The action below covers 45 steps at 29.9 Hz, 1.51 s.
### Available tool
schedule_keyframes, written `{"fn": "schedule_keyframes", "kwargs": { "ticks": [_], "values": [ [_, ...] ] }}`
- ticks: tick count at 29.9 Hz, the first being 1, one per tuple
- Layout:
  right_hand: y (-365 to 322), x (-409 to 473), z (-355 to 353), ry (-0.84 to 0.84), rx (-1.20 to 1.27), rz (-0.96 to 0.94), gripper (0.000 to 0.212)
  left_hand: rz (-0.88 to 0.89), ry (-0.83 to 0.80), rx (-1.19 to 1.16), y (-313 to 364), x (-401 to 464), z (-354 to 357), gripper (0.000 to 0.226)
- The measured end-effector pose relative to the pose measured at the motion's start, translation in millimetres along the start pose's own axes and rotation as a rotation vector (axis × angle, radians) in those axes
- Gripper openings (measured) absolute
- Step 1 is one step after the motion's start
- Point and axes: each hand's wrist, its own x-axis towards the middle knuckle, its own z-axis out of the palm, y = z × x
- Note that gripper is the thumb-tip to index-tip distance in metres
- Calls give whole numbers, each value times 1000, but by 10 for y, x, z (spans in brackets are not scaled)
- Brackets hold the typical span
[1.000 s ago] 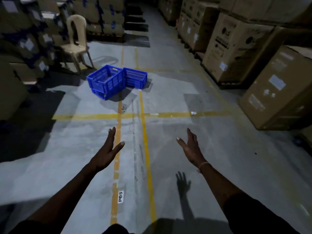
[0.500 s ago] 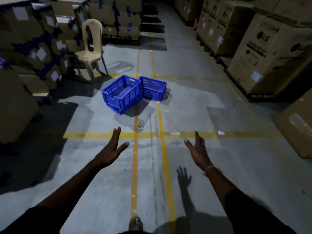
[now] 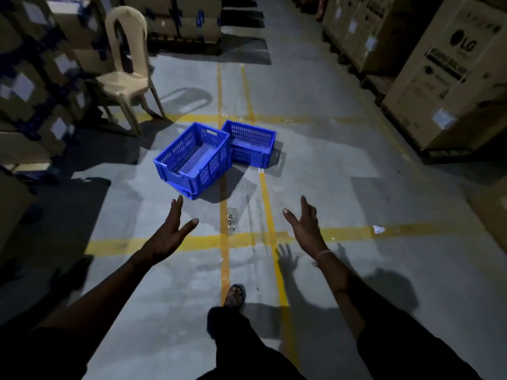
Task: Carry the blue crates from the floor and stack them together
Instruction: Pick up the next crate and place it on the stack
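Two blue slotted plastic crates stand on the grey warehouse floor ahead of me. The nearer, taller crate (image 3: 192,160) sits at an angle, with what looks like another crate nested under it. A lower blue crate (image 3: 251,145) touches its far right corner. My left hand (image 3: 170,231) and my right hand (image 3: 304,229) are stretched forward with straight, spread fingers, holding nothing. Both hands are still short of the crates, apart from them.
A beige plastic chair (image 3: 126,75) stands left of the crates. Tall cardboard boxes (image 3: 452,78) line the right side, and stacked boxes (image 3: 35,86) line the left. Yellow lines (image 3: 225,242) mark the floor. My sandalled foot (image 3: 234,294) steps forward.
I have walked toward the crates, which now appear larger and closer to my hands. Both hands stay outstretched and empty. My foot has come into view.
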Motion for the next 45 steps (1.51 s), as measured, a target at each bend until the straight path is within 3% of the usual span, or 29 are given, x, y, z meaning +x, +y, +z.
{"fn": "schedule_keyframes", "kwargs": {
  "ticks": [14,25,34,45],
  "values": [
    [-1456,3331,1082,-137,-147,-30,84,-69,43,-124,-285,2902,-1090,85],
    [-2331,5968,2406,-228,-335,-73,90,-221,100,-141,-1086,5217,-1728,84],
    [-2635,7509,3218,-425,-506,-145,87,-299,127,-207,-1617,6182,-1941,91],
    [-2329,9145,4147,-780,-675,-268,85,-597,469,-289,-2051,6930,-1561,89]
  ]
}}
